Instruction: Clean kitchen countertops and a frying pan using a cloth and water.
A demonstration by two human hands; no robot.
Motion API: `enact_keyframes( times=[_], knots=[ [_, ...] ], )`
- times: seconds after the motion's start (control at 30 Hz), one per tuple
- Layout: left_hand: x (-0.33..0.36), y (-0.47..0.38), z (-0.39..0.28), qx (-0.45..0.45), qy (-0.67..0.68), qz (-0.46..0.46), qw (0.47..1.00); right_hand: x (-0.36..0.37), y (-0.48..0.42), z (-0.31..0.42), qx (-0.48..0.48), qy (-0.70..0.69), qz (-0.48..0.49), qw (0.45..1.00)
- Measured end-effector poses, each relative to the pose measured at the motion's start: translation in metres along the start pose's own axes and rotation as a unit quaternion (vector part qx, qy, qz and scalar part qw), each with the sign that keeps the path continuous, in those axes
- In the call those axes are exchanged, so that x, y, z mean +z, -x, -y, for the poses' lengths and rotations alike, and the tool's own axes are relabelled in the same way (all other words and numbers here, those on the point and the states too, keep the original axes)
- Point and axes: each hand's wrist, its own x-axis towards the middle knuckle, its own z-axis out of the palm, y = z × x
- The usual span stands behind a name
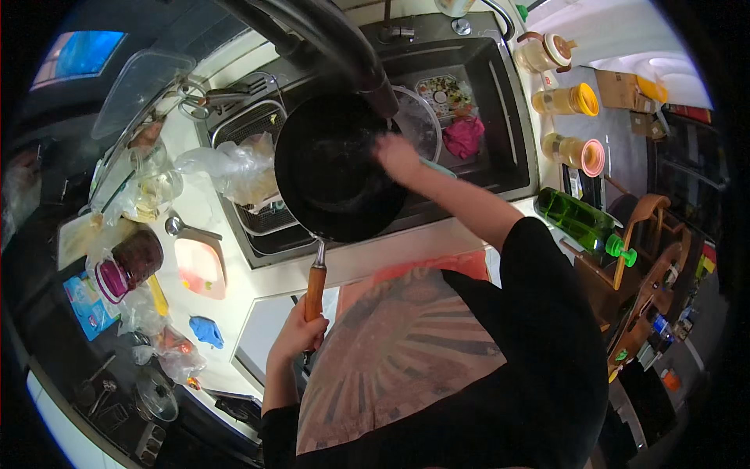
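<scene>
My left hand (302, 334) grips the wooden handle (315, 287) of a black wok (334, 170). The wok is tilted over the double-basin sink, its dark inside facing me. Blurred by motion, my right hand (398, 158) reaches over the wok's right side, just below the dark faucet spout (378, 91). Whether its fingers hold anything is hidden by the blur. Behind this hand, a clear round bowl or strainer (422, 123) sits in the right basin. A crumpled pink cloth (464, 138) lies beside it, near food scraps (442, 97) around the drain.
Left of the wok, a plastic bag (234, 167) rests over a wire basket (258, 225). The left counter carries a pink cutting board (199, 267), a spoon (190, 227) and a purple-lidded jar (132, 261). A green pump bottle (580, 223) and several drinking bottles (565, 101) line the right side.
</scene>
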Motion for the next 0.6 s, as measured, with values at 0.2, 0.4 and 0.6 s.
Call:
enact_keyframes(
  times=[0.2, 0.4, 0.6],
  knots=[
    [0.000, -0.011, -0.016, -0.012, -0.039, 0.018, 0.999, -0.035, -0.092, 0.022, 0.134, -0.314, -0.228, 0.912],
    [-0.005, -0.009, -0.007, -0.024, -0.021, -0.002, 0.999, -0.041, -0.032, 0.118, -0.212, -0.515, -0.021, 0.830],
    [-0.001, 0.000, -0.010, -0.020, -0.003, 0.003, 1.000, -0.006, 0.013, -0.014, -0.115, 0.116, 0.105, 0.981]
  ],
)
